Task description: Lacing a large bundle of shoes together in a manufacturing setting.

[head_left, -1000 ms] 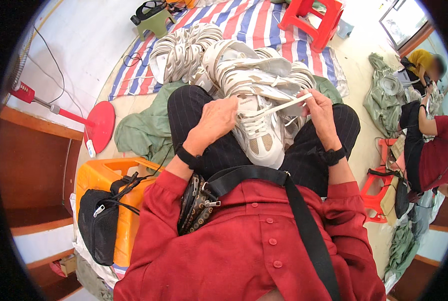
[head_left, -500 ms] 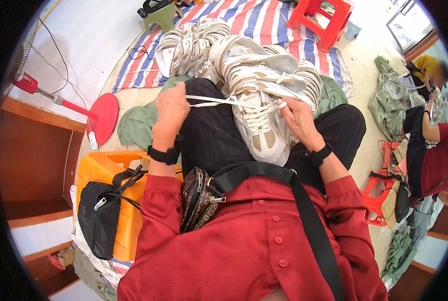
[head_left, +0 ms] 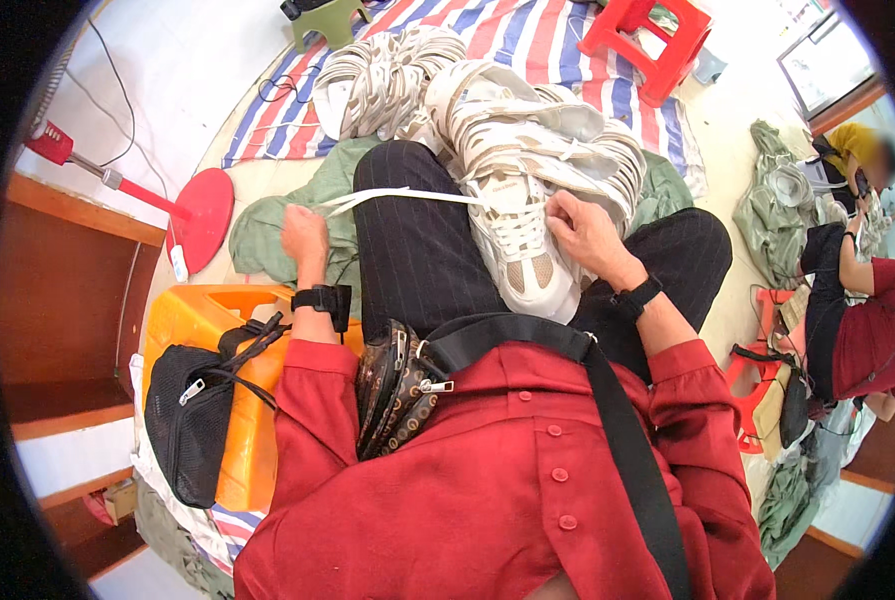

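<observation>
A white and beige sneaker (head_left: pixel 537 290) rests between my thighs, toe toward me, with white laces crossing its tongue. Stretched out from its upper eyelets, a white shoelace (head_left: pixel 407 194) runs left across my thigh. My left hand (head_left: pixel 305 236) is closed on the far end of that lace, well out to the left over green cloth. Beside the sneaker's lacing, at its right edge, my right hand (head_left: pixel 589 238) has thumb and fingers pinched together; what lies between them is hidden. Right behind the sneaker sits a pile of similar shoes (head_left: pixel 512 110).
Another bunch of sneakers (head_left: pixel 387 75) lies on the striped sheet (head_left: pixel 527 35). An orange stool (head_left: pixel 252 440) bearing a black mesh bag (head_left: pixel 189 430) stands at my left, near a red round base (head_left: pixel 205 222). A red stool (head_left: pixel 652 45) stands far right; two people work at the right.
My left hand has moved left and down, drawing the lace out longer and tauter. The right hand has shifted slightly and stays beside the lacing.
</observation>
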Demonstrator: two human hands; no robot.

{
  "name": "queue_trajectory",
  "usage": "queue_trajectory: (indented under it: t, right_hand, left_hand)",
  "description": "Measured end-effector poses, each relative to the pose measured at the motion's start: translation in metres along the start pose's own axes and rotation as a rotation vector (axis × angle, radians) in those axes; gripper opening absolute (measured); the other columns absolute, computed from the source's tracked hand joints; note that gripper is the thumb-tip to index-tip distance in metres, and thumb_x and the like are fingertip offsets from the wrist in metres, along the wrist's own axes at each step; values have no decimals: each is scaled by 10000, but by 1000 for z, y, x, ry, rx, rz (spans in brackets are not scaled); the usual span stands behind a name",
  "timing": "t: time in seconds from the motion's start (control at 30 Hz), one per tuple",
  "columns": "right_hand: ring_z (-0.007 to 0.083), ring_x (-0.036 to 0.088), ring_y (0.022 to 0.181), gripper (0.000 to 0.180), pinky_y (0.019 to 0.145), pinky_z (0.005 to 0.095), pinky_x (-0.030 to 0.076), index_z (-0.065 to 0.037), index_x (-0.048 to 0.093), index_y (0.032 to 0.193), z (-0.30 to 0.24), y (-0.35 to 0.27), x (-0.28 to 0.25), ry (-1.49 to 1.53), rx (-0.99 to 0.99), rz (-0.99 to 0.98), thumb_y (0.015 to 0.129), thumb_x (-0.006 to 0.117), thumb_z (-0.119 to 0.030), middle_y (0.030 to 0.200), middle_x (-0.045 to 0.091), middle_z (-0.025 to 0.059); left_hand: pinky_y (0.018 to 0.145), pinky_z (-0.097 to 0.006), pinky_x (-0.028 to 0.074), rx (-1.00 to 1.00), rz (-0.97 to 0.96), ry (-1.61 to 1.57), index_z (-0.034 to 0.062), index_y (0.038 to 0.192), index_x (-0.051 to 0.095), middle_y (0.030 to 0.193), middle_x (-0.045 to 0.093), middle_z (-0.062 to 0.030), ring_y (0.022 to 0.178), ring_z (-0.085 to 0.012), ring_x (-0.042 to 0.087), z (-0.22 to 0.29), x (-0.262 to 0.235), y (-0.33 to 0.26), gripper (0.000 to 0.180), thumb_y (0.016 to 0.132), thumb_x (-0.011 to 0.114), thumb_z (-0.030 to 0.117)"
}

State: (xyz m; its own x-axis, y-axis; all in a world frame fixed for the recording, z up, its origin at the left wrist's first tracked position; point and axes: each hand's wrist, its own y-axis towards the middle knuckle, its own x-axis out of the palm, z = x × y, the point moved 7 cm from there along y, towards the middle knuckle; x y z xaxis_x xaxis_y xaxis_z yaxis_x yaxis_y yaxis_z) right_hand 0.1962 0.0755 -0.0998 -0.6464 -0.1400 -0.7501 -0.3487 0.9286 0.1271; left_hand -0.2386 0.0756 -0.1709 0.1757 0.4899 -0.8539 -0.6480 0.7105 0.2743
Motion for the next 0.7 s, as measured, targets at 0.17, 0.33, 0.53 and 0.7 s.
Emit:
queue_trajectory:
  t: [0.17,0.33,0.53,0.7]
  right_hand:
    - [211,539,608,113,590,321,431,-1,546,909,0,-1,-2,121,-25,2,834,573,-82,681,572,117]
    - [325,593,743,97,666,393,457,-47,569,908,-25,-2,-15,58,-63,79,831,569,-106,807,604,137]
    - [315,576,773,142,696,388,454,-57,574,961,-47,5,-15,54,-91,55,829,581,-108,908,571,122]
    - [335,580,820,159,727,418,452,-57,578,974,-45,10,-3,-33,-189,38,833,578,-132,935,573,129]
  left_hand:
    - [718,-514,439,-50,49,-108,50,874,595,863,637,-204,825,-421,589,-6,-2,7,166,828,508,184]
    - [720,-491,445,5,-38,-139,51,896,589,880,639,-180,834,-392,593,1,2,0,146,800,550,155]
    - [738,-441,463,420,228,-324,42,913,608,912,636,-143,857,-336,606,93,-62,-1,141,790,567,96]
    - [788,-349,474,523,-354,-738,48,962,624,927,634,-140,856,-268,617,181,-71,-42,187,780,580,64]
